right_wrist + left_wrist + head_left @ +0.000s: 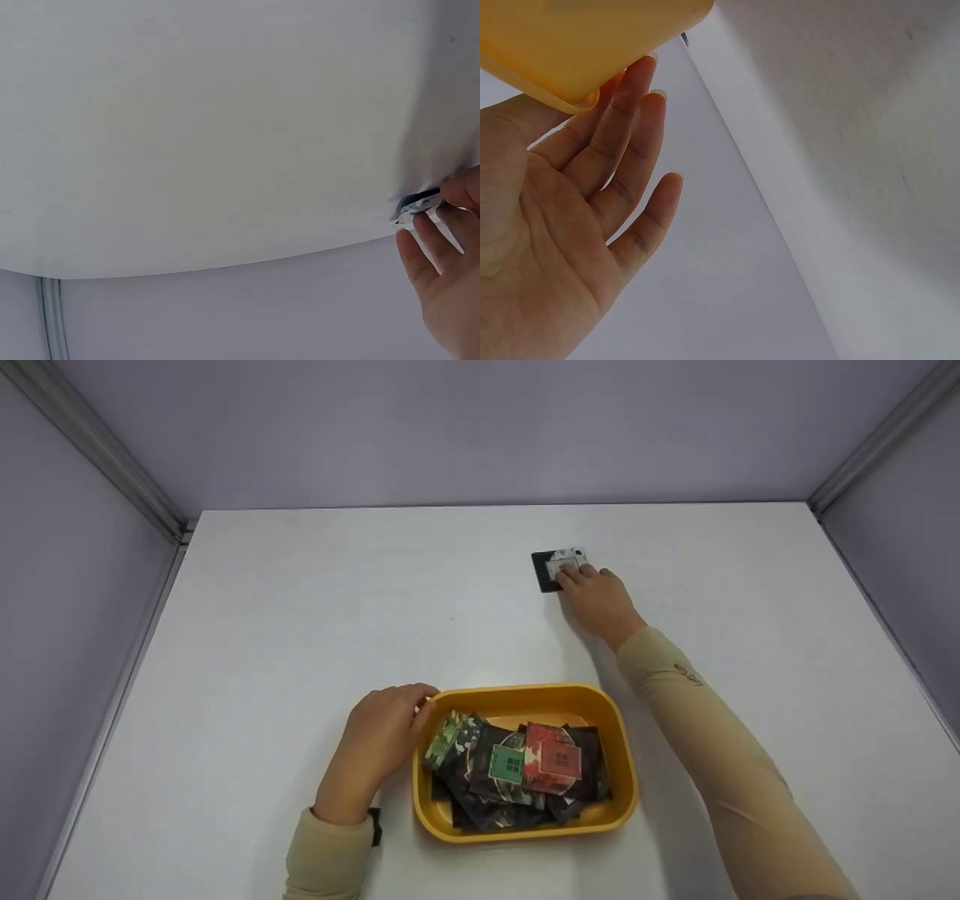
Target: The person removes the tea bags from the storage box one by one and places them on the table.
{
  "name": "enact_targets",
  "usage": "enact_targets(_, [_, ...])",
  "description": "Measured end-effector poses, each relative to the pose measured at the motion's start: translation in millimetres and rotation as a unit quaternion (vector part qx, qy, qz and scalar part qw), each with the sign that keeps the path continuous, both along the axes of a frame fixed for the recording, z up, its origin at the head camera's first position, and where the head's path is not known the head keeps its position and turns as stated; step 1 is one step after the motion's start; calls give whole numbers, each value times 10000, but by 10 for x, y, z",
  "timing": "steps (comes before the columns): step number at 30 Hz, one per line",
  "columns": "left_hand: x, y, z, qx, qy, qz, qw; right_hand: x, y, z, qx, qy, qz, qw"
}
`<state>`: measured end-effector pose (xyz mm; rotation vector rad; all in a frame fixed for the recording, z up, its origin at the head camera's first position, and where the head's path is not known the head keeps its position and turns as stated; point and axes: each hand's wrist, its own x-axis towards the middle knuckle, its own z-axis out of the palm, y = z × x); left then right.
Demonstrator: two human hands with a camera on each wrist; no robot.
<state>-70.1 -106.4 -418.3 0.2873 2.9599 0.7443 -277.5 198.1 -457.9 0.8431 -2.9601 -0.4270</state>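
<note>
A yellow plastic bin (525, 834) stands near the front of the white table, holding a loose pile of small flat packets (495, 769), mostly black with green and red labels. My left hand (386, 731) grips the bin's rim at its far left corner; in the left wrist view the thumb is partly hidden by the bin (592, 45). Toward the back of the table, my right hand (600, 601) pinches a small black packet (545, 574) with a whitish label, low at the table surface. In the right wrist view, thumb and fingers lie about this packet (420, 202).
The white table (315, 607) has purple-grey walls at its back (480, 435) and sides. A small black thing (376, 826) shows beside the left wrist, partly hidden by the sleeve.
</note>
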Motion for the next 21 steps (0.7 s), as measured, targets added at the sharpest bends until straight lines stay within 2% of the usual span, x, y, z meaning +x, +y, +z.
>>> enact_targets(3, [-1, -2, -3, -5, 109, -55, 9999, -13, 4, 16, 147, -196, -108, 9996])
enact_targets(9, [-14, 16, -9, 68, 77, -41, 9999, -10, 44, 35, 375, -220, -94, 9990])
enact_targets(15, [-37, 36, -10, 53, -3, -5, 10000, 30, 117, 77, -144, -57, 89, 9998])
enact_targets(21, [-69, 53, -12, 75, 60, -83, 9999, 202, 156, 183, -864, 313, 601, 9940])
